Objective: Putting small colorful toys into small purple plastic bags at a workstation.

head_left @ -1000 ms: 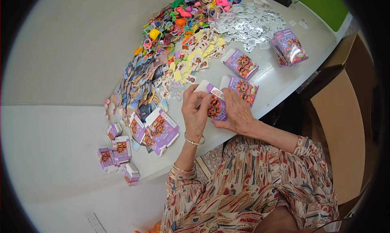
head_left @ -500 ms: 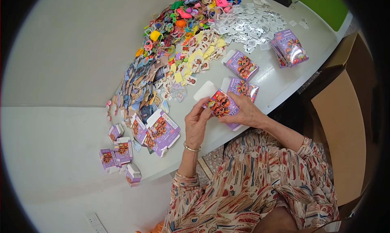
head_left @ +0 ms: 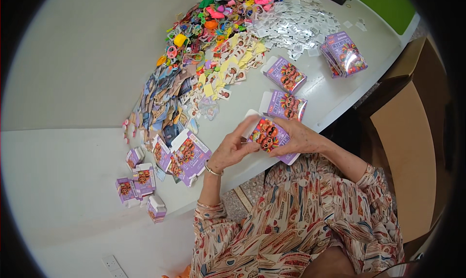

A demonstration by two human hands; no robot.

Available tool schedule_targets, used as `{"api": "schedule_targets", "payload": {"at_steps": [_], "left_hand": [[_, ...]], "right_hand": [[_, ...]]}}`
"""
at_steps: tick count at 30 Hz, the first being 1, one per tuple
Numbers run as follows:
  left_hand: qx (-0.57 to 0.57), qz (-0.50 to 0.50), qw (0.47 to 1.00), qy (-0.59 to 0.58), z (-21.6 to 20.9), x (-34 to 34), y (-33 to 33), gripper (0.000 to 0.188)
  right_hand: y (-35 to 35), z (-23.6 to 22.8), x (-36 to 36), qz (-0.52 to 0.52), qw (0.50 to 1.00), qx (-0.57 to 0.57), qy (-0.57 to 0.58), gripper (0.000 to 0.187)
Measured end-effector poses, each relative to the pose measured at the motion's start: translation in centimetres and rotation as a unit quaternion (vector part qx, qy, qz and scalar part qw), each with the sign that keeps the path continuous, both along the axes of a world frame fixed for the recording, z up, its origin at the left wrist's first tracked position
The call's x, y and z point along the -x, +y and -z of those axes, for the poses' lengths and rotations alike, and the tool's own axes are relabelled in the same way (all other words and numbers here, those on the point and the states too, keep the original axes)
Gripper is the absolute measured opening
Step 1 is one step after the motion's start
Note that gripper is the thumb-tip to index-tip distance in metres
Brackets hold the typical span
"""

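Observation:
Both my hands hold one small purple carton (head_left: 267, 135) printed with orange cartoon faces, over the near edge of the white table (head_left: 73, 84). My left hand (head_left: 232, 148) pinches its left end, where a white flap stands out. My right hand (head_left: 298, 138) wraps its right side and underside. Just beyond lie two more purple cartons (head_left: 286, 105), one behind the other. The underside of the held carton is hidden by my fingers.
Flat purple cartons (head_left: 187, 156) and small folded boxes (head_left: 140, 178) lie to my left. A long heap of picture cards (head_left: 165, 103), colourful plastic toys (head_left: 213, 21) and silver sachets (head_left: 291, 28) runs up the table. A stack of cartons (head_left: 345, 54) sits far right, beside a brown cardboard box (head_left: 407, 147).
The carton has been turned and brought nearer, from the table surface to above its edge. Its printed face now points up, and my right hand has shifted around its right side.

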State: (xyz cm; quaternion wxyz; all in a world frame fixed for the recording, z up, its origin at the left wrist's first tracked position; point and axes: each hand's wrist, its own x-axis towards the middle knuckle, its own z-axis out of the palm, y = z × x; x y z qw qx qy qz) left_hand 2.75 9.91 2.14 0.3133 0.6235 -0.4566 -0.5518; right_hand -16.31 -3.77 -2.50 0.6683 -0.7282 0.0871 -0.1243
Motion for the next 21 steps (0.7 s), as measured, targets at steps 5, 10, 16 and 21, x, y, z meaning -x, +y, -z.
{"api": "schedule_targets", "payload": {"at_steps": [5, 10, 16, 21], "left_hand": [[0.060, -0.020, 0.998, -0.019, 1.5, 0.9, 0.7, 0.071], [0.252, -0.027, 0.929, -0.269, 0.1, 2.7, -0.3, 0.063], [0.121, -0.283, 0.951, 0.021, 0.9, 3.5, 0.1, 0.037], [0.075, -0.325, 0.931, 0.146, 0.4, 2.8, -0.3, 0.027]], "right_hand": [[-0.2, -0.7, 0.0, 0.008, 1.000, -0.020, 0.002, 0.065], [-0.7, 0.0, -0.2, 0.018, 0.997, 0.035, 0.070, 0.066], [-0.2, 0.0, -0.1, 0.022, 0.998, 0.022, 0.060, 0.068], [-0.2, -0.2, -0.1, 0.017, 0.999, 0.036, 0.035, 0.071]]}}
